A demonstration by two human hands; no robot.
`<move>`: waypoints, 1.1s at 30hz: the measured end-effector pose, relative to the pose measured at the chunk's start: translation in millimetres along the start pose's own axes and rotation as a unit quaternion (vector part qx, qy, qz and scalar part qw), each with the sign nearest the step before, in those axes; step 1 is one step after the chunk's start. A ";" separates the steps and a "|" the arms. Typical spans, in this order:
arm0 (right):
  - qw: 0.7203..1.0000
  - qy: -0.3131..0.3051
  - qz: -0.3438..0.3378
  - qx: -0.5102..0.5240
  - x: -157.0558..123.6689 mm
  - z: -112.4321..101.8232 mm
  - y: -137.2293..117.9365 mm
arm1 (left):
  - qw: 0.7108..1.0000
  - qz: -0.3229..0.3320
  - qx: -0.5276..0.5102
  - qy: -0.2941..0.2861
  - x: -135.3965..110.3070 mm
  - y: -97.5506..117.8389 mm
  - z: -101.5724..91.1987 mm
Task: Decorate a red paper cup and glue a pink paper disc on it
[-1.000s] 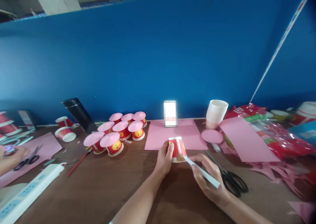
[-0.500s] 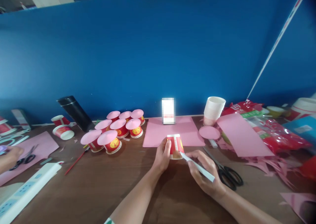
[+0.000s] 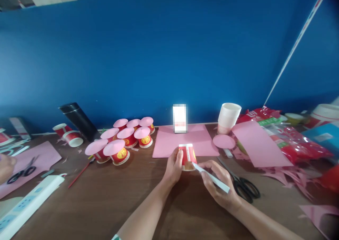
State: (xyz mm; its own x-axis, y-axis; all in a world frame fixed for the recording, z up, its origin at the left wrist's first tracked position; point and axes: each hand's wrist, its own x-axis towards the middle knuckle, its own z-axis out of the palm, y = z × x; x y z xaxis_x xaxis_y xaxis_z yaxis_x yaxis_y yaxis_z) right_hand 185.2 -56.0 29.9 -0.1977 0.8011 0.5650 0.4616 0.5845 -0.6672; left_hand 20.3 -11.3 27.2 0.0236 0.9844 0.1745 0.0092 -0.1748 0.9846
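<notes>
While the left hand's fingers gripped a red paper cup, the right hand's fingers pinched a white pen-shaped tool, tip near the cup's lower edge.

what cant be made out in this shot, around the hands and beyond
All in the head view:
Red cup: left side, covered by the left hand.
White tool: exact tip contact, too small and blurred.
Lit screen: contents, pixelated.
Co-worker's hand: cut off by left edge.
Power strip: near end, cut off at lower-left corner.
</notes>
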 end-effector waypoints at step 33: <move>1.000 -0.016 -0.013 0.012 2.5 1.0 -5.3 | 1.000 0.002 0.019 -0.009 1.2 -6.5 -0.2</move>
State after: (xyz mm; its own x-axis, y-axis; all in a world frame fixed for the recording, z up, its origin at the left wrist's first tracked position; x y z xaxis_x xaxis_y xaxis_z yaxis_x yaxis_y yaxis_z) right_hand 181.4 -57.0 34.3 -0.2369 0.7894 0.5663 0.4356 0.6073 -0.6644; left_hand 20.0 -9.1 21.0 0.0425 0.9830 0.1785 0.0469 -0.1804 0.9825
